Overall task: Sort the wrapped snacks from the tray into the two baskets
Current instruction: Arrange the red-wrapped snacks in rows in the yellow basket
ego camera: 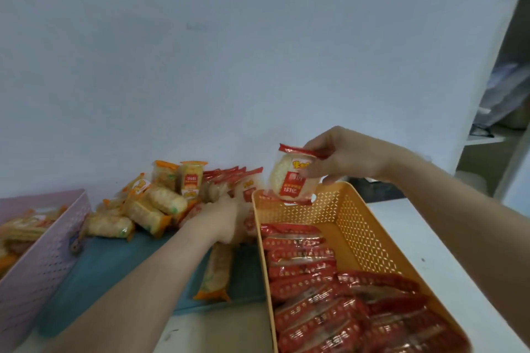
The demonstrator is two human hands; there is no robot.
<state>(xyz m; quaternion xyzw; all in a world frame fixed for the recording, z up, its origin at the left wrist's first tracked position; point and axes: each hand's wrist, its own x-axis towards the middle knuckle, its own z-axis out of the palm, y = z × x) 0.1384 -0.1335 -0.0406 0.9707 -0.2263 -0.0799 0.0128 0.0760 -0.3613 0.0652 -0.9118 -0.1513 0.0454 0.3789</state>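
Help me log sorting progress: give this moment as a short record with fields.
right hand: pinches a red-wrapped snack above the far end of the orange basket
left hand: down in the snack pile on the blue tray; grip unclear
orange basket contents: packed red packets in rows
purple basket: on the left, holds orange-wrapped packets
still on tray: mixed pile at the far end, plus a lone orange-ended packet nearer the front
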